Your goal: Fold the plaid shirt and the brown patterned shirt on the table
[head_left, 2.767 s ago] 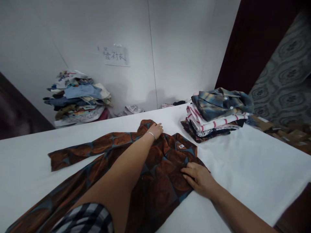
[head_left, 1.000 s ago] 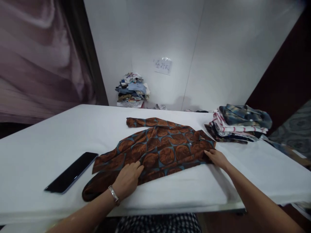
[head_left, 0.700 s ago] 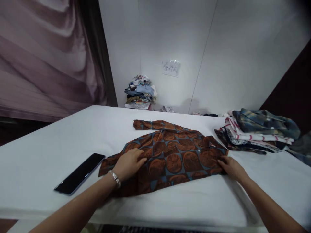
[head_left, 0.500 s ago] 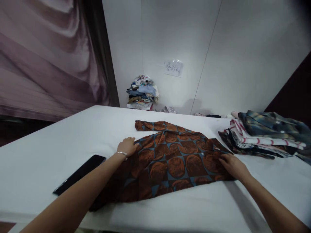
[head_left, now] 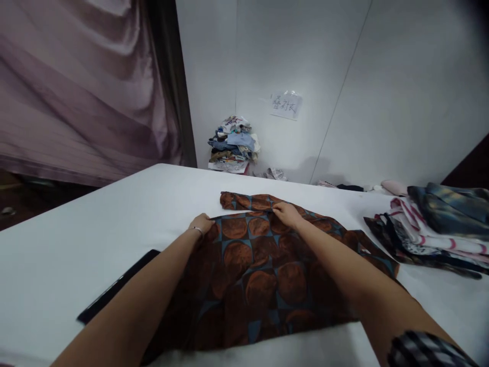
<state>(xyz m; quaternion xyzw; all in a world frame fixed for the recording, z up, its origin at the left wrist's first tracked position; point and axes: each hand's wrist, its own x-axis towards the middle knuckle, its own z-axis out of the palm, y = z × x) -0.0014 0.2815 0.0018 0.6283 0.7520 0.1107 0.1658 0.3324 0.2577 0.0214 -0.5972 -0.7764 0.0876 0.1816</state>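
Note:
A brown shirt (head_left: 260, 285) with rust-coloured circles and blue patches lies spread on the white table, one sleeve (head_left: 244, 201) stretched out along its far side. My left hand (head_left: 202, 224), with a silver bracelet at the wrist, is closed on the shirt's far left corner. Across the body reaches my right arm; my right hand (head_left: 286, 214) pinches the cloth where the sleeve meets the side. That forearm covers part of the shirt's right portion.
On the white table (head_left: 126, 214), a flat black object (head_left: 118, 285) lies beside my left forearm. A stack of folded garments (head_left: 435, 229) sits at the right. Beyond the far edge stands a clothes pile (head_left: 233, 145) against the wall, left of a paper sign (head_left: 286, 104).
My right hand has left the shirt's right end and moved left and away from me to the sleeve seam. My left hand stays at the far left corner, where the cloth looks straighter.

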